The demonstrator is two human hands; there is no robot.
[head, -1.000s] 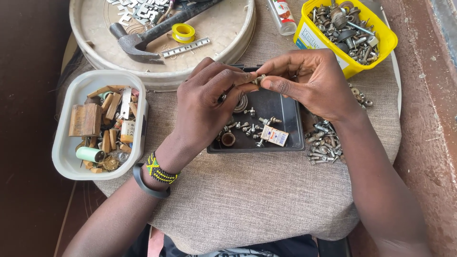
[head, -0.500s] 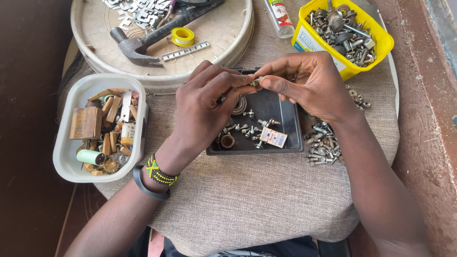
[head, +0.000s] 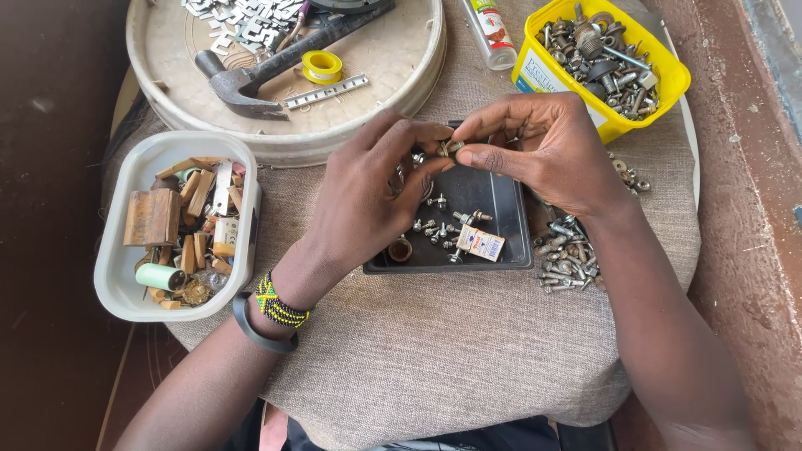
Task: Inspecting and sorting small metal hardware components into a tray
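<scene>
My left hand and my right hand meet fingertip to fingertip above a small black tray. Between the fingertips of both hands is a small metal screw part, pinched from each side. In the tray lie several small screws, a brown ring and a small white and orange box. My left wrist wears a beaded band and a black band.
A white tub of wooden and metal bits sits at the left. A round cream tray holds a hammer, yellow tape roll and metal clips. A yellow bin of bolts stands at the back right; loose bolts lie beside the black tray.
Both hands stay together over the black tray; the fingers shift only slightly on the small metal part.
</scene>
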